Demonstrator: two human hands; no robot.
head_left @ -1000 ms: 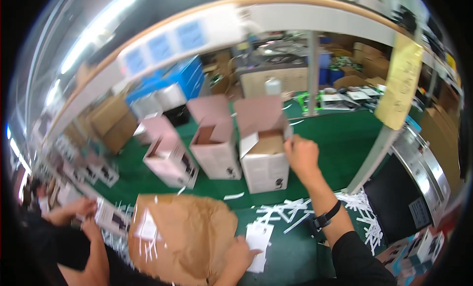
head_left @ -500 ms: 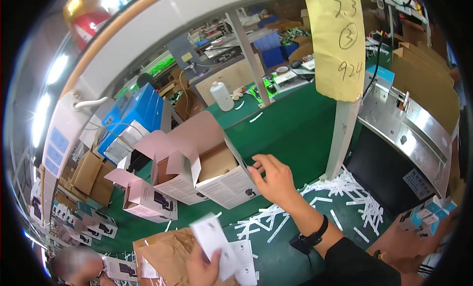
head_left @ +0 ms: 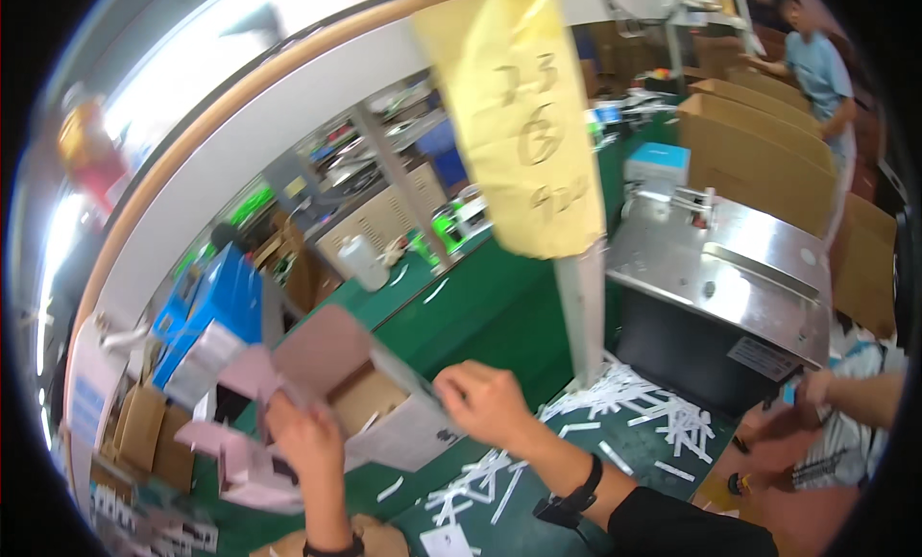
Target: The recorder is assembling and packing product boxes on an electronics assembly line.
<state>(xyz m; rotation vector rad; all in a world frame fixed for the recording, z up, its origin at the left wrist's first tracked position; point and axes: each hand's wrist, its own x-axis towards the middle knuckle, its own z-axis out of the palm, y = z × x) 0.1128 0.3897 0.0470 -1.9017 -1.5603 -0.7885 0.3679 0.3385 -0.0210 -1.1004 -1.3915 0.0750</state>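
Note:
A large open carton (head_left: 408, 432), pale pink outside and brown inside, stands on the green table with its lid flap (head_left: 322, 346) raised. My left hand (head_left: 305, 432) is over its left side, by the pink flaps; its fingers are blurred and partly hidden. At the carton's right edge, my right hand (head_left: 485, 403) has its fingers curled together; whether they pinch the edge cannot be seen. A smaller open pink box (head_left: 254, 475) stands to the left. Low in view, a white printed leaflet (head_left: 447, 541) lies by brown paper (head_left: 384, 535).
Paper strips (head_left: 672, 418) litter the table at right, beside a metal-topped machine (head_left: 720, 269). A post (head_left: 579, 317) with a yellow paper sheet (head_left: 523, 125) rises behind. At far right are another person's arm (head_left: 860, 399) and tall cardboard boxes (head_left: 759, 154). A white bottle (head_left: 363, 262) stands at the back.
My left hand has moved up from the leaflets to the carton, and the white sheet it held no longer shows in it. My right hand's fingers have curled. The view has swung right.

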